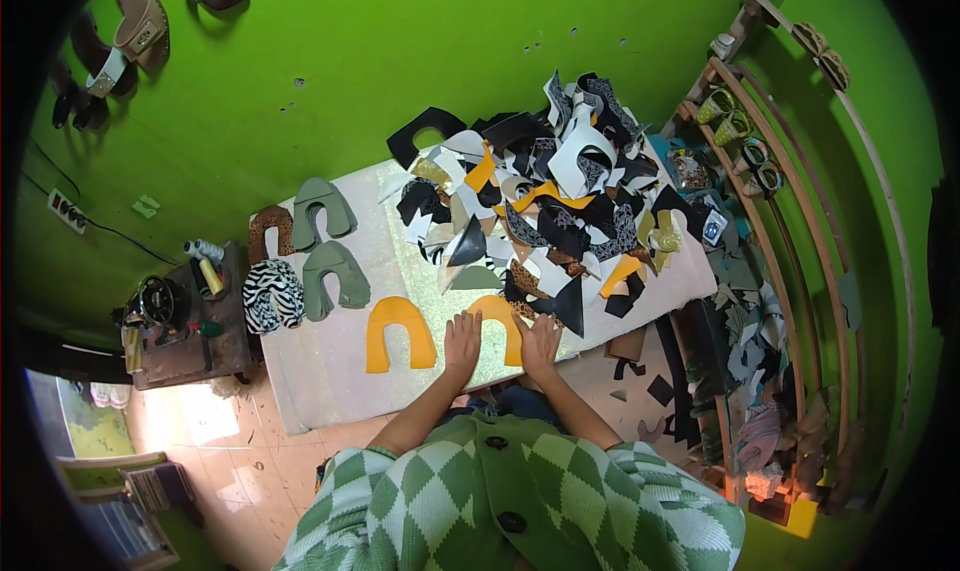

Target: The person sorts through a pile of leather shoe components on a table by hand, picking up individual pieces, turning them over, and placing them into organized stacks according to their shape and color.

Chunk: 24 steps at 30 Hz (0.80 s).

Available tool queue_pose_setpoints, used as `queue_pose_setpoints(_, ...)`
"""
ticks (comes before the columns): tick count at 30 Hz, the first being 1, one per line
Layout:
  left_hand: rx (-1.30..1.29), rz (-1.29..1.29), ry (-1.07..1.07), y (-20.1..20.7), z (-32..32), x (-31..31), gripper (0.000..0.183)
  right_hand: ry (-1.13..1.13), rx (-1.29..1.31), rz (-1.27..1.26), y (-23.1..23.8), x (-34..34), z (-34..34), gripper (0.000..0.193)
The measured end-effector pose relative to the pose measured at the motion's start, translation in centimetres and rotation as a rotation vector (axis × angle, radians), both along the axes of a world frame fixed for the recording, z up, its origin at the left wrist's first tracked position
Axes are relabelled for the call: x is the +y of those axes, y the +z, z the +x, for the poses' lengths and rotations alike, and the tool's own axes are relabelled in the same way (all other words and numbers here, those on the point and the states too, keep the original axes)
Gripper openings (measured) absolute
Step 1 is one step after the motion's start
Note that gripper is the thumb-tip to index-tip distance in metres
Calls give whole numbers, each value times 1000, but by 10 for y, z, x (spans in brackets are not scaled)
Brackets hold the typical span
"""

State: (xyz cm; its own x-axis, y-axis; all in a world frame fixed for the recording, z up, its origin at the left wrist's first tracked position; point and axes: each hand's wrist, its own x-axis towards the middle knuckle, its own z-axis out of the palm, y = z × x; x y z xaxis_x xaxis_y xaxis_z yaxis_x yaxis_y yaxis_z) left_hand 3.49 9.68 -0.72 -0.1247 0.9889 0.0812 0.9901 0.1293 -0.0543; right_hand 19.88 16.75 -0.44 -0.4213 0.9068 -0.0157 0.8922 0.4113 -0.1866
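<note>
A yellow-orange U-shaped piece lies at the near edge of the table in front of me, its opening toward me. My left hand rests along its left leg with the fingers stretched out flat. On the other leg lies my right hand, fingers extended and a little apart. Both hands touch the piece without closing round it. Just left of them sits a matching yellow-orange U-shaped stack. Behind the hands, a large heap of cut scraps in black, white, leopard and gold spreads over the table.
Toward the left of the table stand green U-shaped stacks, a zebra-patterned stack and a leopard one. A sewing machine is at far left. Right, a wooden rack holds sandals, with scraps beneath it.
</note>
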Motion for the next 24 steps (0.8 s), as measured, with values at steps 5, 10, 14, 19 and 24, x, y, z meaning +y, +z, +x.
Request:
queue_pose_setpoints(5,-31,42,38,1,1,-3,48,-16,95,-110,-2,4,8,47)
queue_pose_setpoints(10,-539,-56,353,18,-7,14,36,-15,528,-284,-6,21,26,55)
queue_pose_setpoints(14,-738,153,547,5,-15,22,29,-242,703,-495,0,15,5,39)
queue_pose_setpoints(19,-869,90,637,-2,-19,35,33,-147,647,-152,-32,18,-9,53)
queue_pose_setpoints(24,-1005,124,660,-8,-33,25,24,-295,818,-612,-26,19,-13,33)
